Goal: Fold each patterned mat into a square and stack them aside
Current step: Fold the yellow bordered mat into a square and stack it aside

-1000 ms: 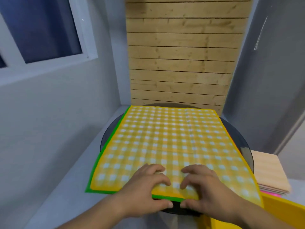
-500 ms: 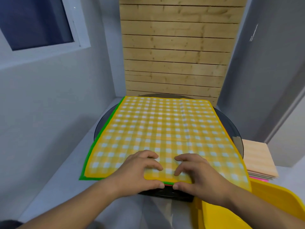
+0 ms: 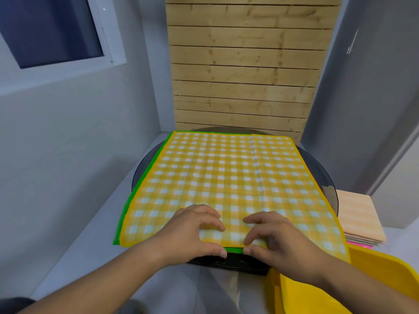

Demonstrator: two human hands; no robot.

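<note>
A yellow-and-white checked mat (image 3: 226,173) lies spread flat on a round dark glass table (image 3: 326,177). Under it a green mat (image 3: 145,184) shows along the left and near edges. My left hand (image 3: 192,232) and my right hand (image 3: 278,236) sit side by side at the middle of the yellow mat's near edge. Each hand pinches that edge, curled fingers on top and thumb underneath. To the right a stack of folded mats (image 3: 360,218), peach-striped on top with a pink one at the bottom, rests on the white surface.
A yellow plastic bin (image 3: 362,279) stands at the near right, beside my right forearm. A wooden slat panel (image 3: 247,64) rises behind the table, grey walls close in on both sides, and a window (image 3: 49,30) is at the upper left.
The view has tilted slightly, so table and mat sit lower in the frame. Both hands stay at the mat's near edge, thumbs now tucked further under it.
</note>
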